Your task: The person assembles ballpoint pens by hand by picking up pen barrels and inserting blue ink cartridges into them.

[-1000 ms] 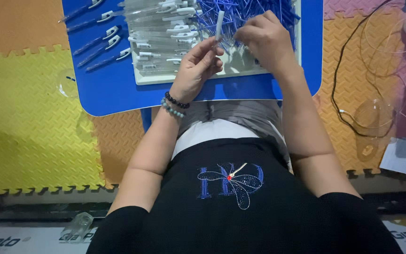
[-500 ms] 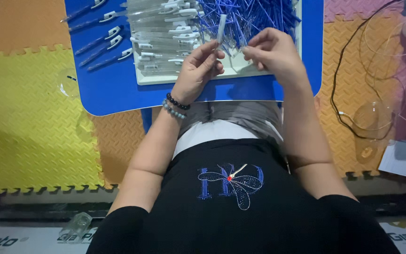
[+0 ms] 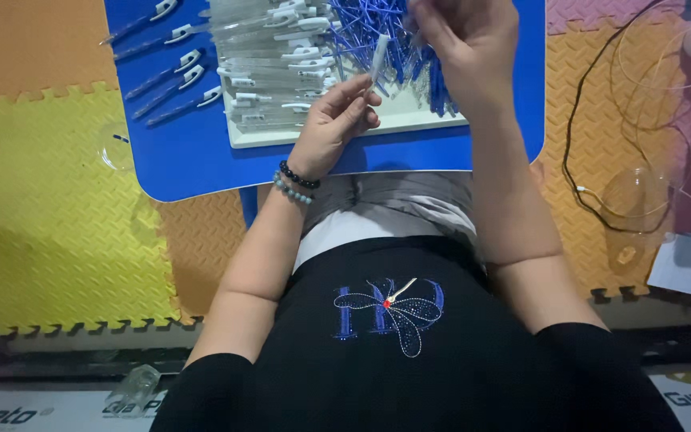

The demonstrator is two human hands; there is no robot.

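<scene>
My left hand (image 3: 336,120) holds a clear pen barrel (image 3: 378,56) upright over the front edge of a white tray (image 3: 345,133). My right hand (image 3: 467,40) is raised over the heap of blue pen refills (image 3: 377,24) at the tray's right, fingers pinched among them; what it grips is hidden. A stack of clear pen barrels with white clips (image 3: 269,56) fills the tray's left half. The tray sits on a small blue table (image 3: 193,152) above my lap.
Several finished blue pens with white clips (image 3: 171,68) lie in a row on the table's left. Orange and yellow foam mats (image 3: 41,208) cover the floor. Black and white cables (image 3: 601,120) and a clear plastic lid (image 3: 637,196) lie at the right.
My right hand has left my left hand and moved up and away to the blue refill heap. My left hand stays put with the clear barrel.
</scene>
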